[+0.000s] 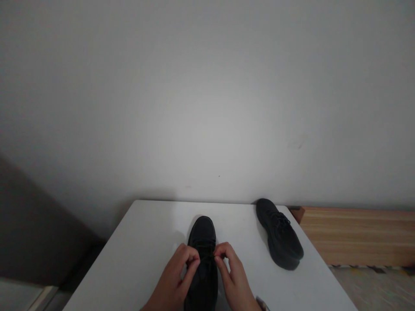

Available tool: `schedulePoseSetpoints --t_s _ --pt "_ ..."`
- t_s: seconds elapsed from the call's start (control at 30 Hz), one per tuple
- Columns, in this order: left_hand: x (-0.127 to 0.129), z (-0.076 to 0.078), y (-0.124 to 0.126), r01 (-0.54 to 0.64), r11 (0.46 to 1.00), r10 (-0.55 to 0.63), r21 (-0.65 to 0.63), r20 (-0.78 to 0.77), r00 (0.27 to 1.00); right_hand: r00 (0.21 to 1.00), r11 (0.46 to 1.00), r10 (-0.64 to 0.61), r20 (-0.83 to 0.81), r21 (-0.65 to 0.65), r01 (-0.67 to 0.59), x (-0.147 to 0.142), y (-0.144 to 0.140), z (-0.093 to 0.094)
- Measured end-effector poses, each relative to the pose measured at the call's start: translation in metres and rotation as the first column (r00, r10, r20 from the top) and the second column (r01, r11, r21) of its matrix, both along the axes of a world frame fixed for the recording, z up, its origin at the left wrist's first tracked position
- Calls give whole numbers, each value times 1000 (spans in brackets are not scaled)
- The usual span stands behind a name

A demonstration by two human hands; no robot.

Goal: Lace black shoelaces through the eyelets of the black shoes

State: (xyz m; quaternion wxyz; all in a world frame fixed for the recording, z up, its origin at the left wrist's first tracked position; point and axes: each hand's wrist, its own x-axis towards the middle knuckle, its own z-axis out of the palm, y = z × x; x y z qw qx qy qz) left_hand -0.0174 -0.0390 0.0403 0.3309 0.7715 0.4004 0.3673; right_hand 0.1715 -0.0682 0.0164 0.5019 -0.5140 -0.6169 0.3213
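A black lace-up shoe [202, 229] rests on the white tabletop [136, 259], toe pointing away from me. Over its lacing, my left hand [177, 272] pinches thumb and forefinger together at the left side, on what looks like the dark shoelace [205, 258]. On the opposite side, my right hand [231, 272] makes a similar pinch at the lace. The lace ends between my fingertips are too dark and small to see clearly. Part of the shoe's heel runs out of the frame's bottom.
A second black shoe [280, 235], its lace tied, stands at the table's right edge near the wall [207, 108]. To the right of the table is a wooden plank-like piece [359, 235] along the wall. A dark panel [39, 229] stands at the left.
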Motion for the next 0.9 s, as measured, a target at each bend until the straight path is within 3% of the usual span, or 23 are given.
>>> schedulePoseSetpoints --t_s 0.2,0.37,0.57,0.73,0.9 --pt "-6 7 1 46 994 -34 -101 118 992 992 997 79 93 -31 -77 4 -5 14" --pt "-11 1 0 76 973 -24 -216 232 972 997 995 72 -2 -67 -72 4 -5 16" --pt "-10 8 0 67 976 -25 -209 196 980 974 989 27 -226 -139 -59 2 0 7" --pt "-14 15 1 50 980 -21 -192 149 989 947 983 8 -322 -169 -66 2 5 11" --pt "-18 10 -1 75 972 -54 -221 99 994 916 976 50 -397 -175 -129 5 8 13"
